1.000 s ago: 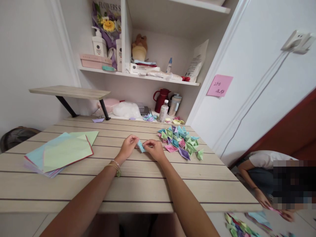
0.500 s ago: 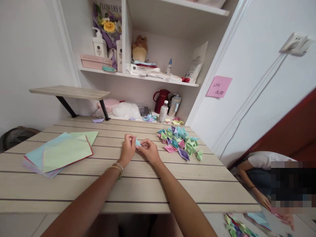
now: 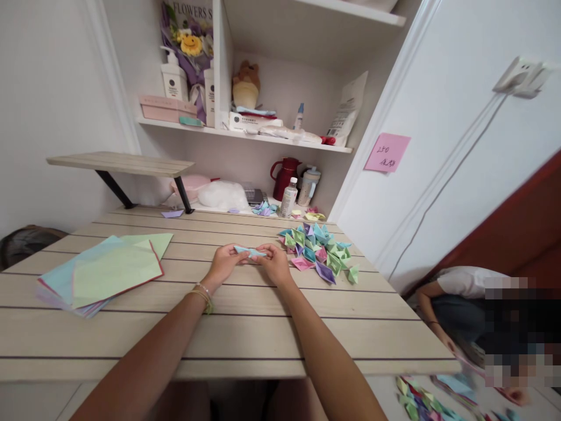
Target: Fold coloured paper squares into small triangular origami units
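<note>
Just above the middle of the wooden table (image 3: pixel 245 333), a small light-blue folded paper boat (image 3: pixel 249 252) is stretched lengthwise between my hands. My left hand (image 3: pixel 224 262) pinches its left end, and my right hand (image 3: pixel 275 263) pinches its right end. Fingers cover part of the paper. A heap of folded paper boats (image 3: pixel 319 248) in green, blue, purple and pink lies to the right of my right hand. Over to the left rests a fanned stack of coloured paper sheets (image 3: pixel 116 272), pale green on top.
A small raised shelf (image 3: pixel 123 164) stands at the back left. Behind the table are a plastic bottle (image 3: pixel 288 199), a red jug (image 3: pixel 286 178) and a pale cup (image 3: pixel 309 186). At right, another person (image 3: pixel 456 316) crouches beside more paper boats (image 3: pixel 423 400) on the floor.
The blue paper has turned and now shows as a long boat shape across both hands. My hands have moved slightly apart. The other person's hand on the right has shifted.
</note>
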The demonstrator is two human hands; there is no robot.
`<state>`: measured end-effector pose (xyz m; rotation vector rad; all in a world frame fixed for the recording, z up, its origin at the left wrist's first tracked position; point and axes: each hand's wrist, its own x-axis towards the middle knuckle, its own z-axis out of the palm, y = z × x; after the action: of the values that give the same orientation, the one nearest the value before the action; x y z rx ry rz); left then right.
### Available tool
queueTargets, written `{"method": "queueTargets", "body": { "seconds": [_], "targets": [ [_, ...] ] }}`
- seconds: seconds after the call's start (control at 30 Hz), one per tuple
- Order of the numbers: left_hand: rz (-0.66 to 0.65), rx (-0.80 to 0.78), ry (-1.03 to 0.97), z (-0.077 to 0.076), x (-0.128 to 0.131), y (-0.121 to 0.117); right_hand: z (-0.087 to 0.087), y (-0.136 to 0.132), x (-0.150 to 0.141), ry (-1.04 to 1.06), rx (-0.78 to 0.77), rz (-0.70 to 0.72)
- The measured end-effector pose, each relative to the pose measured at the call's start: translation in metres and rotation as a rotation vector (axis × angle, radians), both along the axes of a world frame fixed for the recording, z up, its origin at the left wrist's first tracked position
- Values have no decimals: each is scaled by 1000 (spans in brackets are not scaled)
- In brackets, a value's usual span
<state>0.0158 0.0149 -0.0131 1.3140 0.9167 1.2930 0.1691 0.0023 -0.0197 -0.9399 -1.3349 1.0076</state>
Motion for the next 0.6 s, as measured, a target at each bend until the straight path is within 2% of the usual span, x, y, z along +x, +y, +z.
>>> {"method": "queueTargets", "body": {
  "seconds": [0.17,0.3,0.47,0.6],
  "targets": [
    [-18,-38,-32,1,2,-1,3,0,4,-31,8,-12],
    [7,-23,-112,2,-1,1,6,-1,10,-139,68,10],
    [-55,-21,-179,3,-6,1,5,-3,17,-415,204,-111],
    [-104,-43,-180,4,-4,-1,8,-8,21,-522,291,-183]
  ]
}}
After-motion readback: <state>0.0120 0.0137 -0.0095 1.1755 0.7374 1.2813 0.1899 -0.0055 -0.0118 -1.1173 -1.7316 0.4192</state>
